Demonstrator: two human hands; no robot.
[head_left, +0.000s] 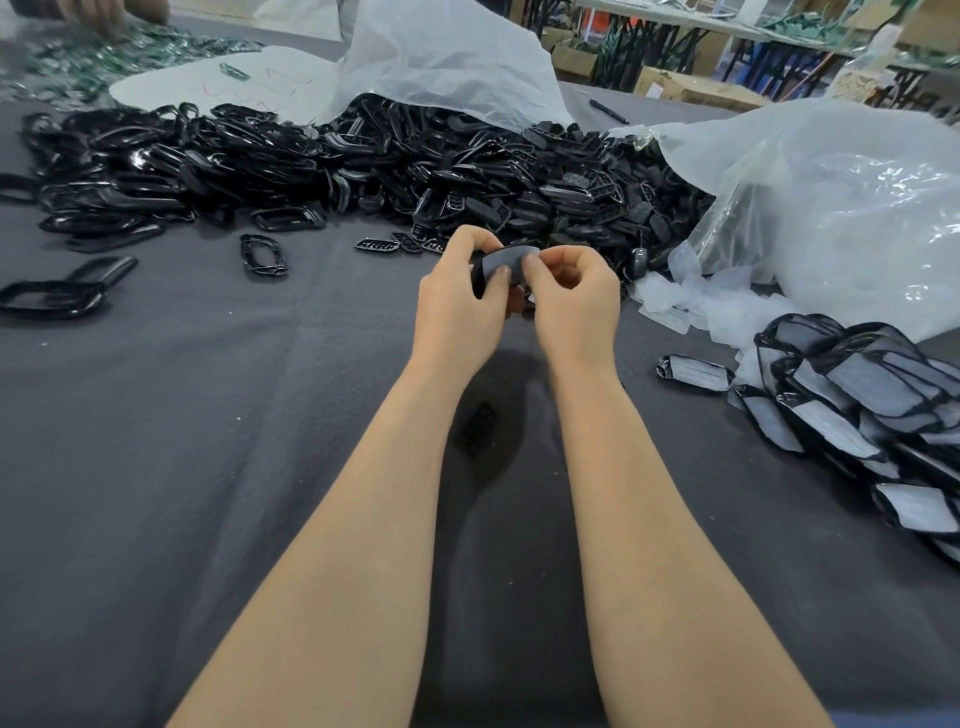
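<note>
While both the left hand (460, 291) and right hand (571, 296) pinch it, the black shell (506, 260) lies crosswise.

Two hands on show: left hand (457, 296), right hand (571, 296). One shell (506, 261) between them. Two plastic bags: back bag (447, 57), right bag (841, 208). One pen (608, 110). One heap (363, 161) of black parts, too many to count. At least three loose frames (262, 254) on the left. One film-covered pile (857, 405), with one stray piece (693, 369) beside it.

The left hand (457, 306) and right hand (571, 296) hide most of the black shell (506, 258).
</note>
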